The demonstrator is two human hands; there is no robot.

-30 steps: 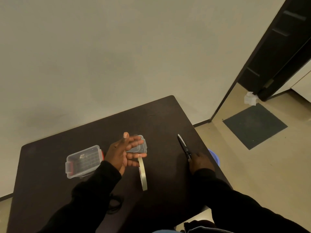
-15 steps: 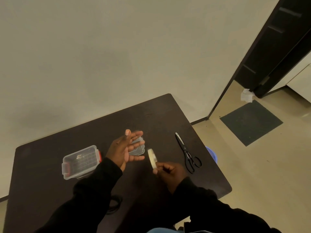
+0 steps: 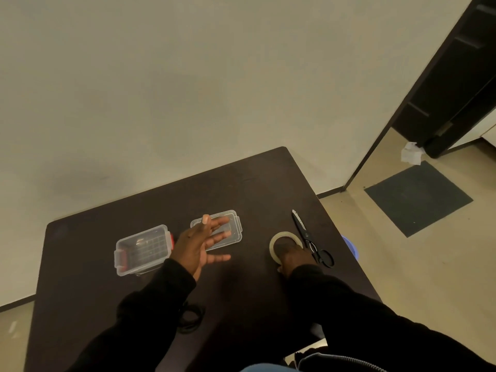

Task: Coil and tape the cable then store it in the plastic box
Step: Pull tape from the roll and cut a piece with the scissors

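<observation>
A black cable lies coiled on the dark table near the front edge, partly hidden by my left sleeve. The clear plastic box with red latches stands open at the left, and its clear lid lies to the right of it. My left hand hovers between them, fingers spread, holding nothing. A roll of clear tape lies flat on the table. My right hand covers its near side and holds it, with fingers reaching into the ring.
Black scissors lie shut just right of the tape roll, tips pointing away. The table's right edge is close behind them, with a blue object below it. A wall runs behind the table, and a doorway with a dark mat is at the right.
My right hand left the scissors, took the tape roll near my left hand, carried it right and laid it flat beside the scissors. My left hand stayed spread.
</observation>
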